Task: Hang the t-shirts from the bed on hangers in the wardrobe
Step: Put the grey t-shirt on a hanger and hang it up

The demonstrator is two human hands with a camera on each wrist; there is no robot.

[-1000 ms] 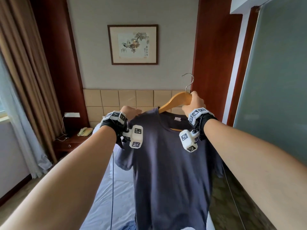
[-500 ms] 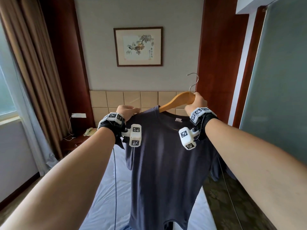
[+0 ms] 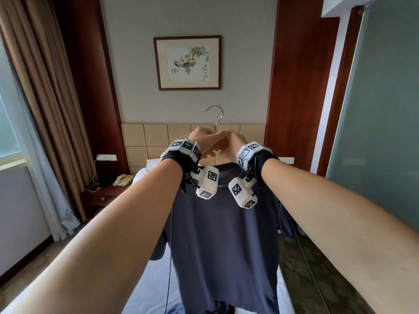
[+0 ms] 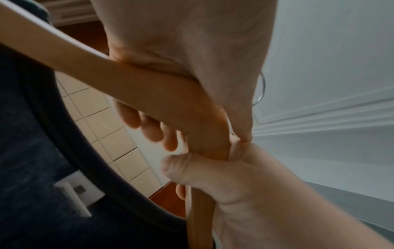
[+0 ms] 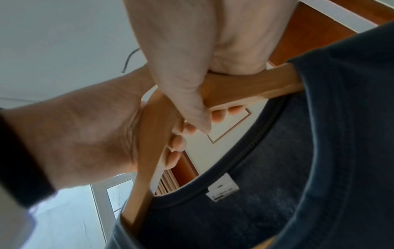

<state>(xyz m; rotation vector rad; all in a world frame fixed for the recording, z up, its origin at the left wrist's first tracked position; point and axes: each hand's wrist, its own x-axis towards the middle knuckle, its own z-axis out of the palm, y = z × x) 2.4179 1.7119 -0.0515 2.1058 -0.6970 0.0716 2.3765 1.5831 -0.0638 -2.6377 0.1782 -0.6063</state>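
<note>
Wooden hanger [image 3: 212,152] carrying navy t-shirt [image 3: 224,241], both hands' grip clasping it.

Both bare arms reach forward and up, wrists raised close together. The left hand [image 3: 201,138] and right hand [image 3: 235,141] meet thumb-side to thumb-side, fingers of each curled round the wooden hanger [image 4: 162,94].
</note>
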